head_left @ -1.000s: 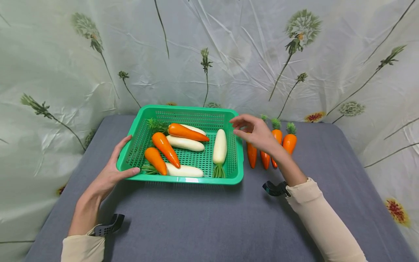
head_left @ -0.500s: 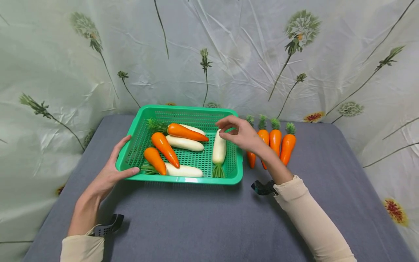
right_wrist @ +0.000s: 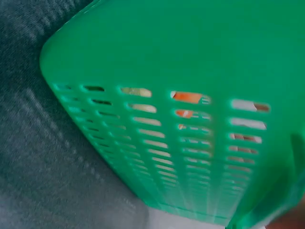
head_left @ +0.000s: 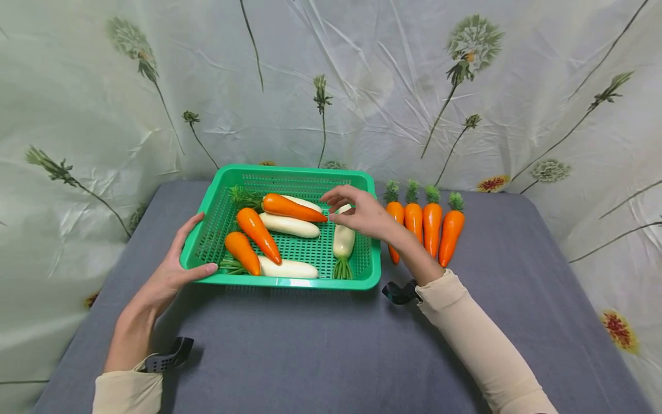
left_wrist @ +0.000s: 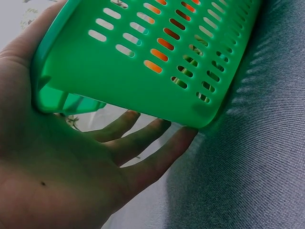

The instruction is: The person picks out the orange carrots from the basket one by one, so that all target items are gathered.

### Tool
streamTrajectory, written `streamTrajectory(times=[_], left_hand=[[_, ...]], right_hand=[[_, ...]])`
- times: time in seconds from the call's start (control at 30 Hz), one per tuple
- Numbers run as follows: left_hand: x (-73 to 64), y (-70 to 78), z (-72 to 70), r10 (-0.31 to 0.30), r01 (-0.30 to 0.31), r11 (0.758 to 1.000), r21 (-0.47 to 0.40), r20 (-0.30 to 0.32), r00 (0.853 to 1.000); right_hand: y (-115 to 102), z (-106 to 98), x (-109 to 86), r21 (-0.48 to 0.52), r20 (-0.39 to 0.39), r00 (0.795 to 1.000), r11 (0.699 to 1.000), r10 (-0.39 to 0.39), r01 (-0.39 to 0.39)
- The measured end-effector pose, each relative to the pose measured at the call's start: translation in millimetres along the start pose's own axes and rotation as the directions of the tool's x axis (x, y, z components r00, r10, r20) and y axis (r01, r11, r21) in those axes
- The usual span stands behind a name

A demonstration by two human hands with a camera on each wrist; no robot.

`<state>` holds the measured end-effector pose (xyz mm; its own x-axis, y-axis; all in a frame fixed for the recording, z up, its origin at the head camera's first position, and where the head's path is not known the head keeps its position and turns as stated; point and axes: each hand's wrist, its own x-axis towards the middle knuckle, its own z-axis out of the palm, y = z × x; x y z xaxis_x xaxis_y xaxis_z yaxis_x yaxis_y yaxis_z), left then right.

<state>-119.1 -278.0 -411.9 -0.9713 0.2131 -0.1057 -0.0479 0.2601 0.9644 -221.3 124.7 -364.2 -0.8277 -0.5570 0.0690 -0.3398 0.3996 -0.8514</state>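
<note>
Your left hand [head_left: 168,276] grips a green basket [head_left: 289,282]; your right hand [head_left: 362,214] hovers above its other end.
Right of your left hand, inside, lie three carrots [head_left: 260,236] and three white radishes [head_left: 289,225]. Your right hand, thumb and fingers parted, is over a fourth radish [head_left: 343,244]; four leafy-topped carrots [head_left: 432,227] lie to its right.

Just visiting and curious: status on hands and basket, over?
Left hand grips green basket at its left end. Right hand over basket, near tip of one carrot; contact unclear. That hand partly hides white radish.
</note>
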Motion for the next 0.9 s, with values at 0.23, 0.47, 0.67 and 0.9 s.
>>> streamTrajectory(times=[0.23, 0.47, 0.67, 0.9], left_hand=[[0.0, -1.7, 0.2, 0.014, -0.014, 1.0, -0.015, -0.002, 1.0], [1.6, -0.4, -0.2, 0.004, -0.004, 1.0, -0.006, 0.001, 1.0], [3.3, -1.0, 1.8, 0.003, -0.003, 1.0, -0.001, 0.001, 1.0], [0.7, -2.5, -1.3, -0.01, 0.01, 1.0, 0.026, -0.001, 1.0]], right_hand=[[-3.5, 6.6, 8.6, -0.026, 0.037, 0.999, 1.0, 0.016, -0.015], [-7.1, 12.2, 20.2, -0.029, 0.072, 0.997, 0.999, 0.032, -0.03], [-2.7, 18.1, 27.5, -0.042, 0.084, 0.995, 0.998, 0.051, -0.048], [-3.3, 30.7, 31.2, -0.132, 0.133, 0.986, 0.988, 0.098, -0.08]])
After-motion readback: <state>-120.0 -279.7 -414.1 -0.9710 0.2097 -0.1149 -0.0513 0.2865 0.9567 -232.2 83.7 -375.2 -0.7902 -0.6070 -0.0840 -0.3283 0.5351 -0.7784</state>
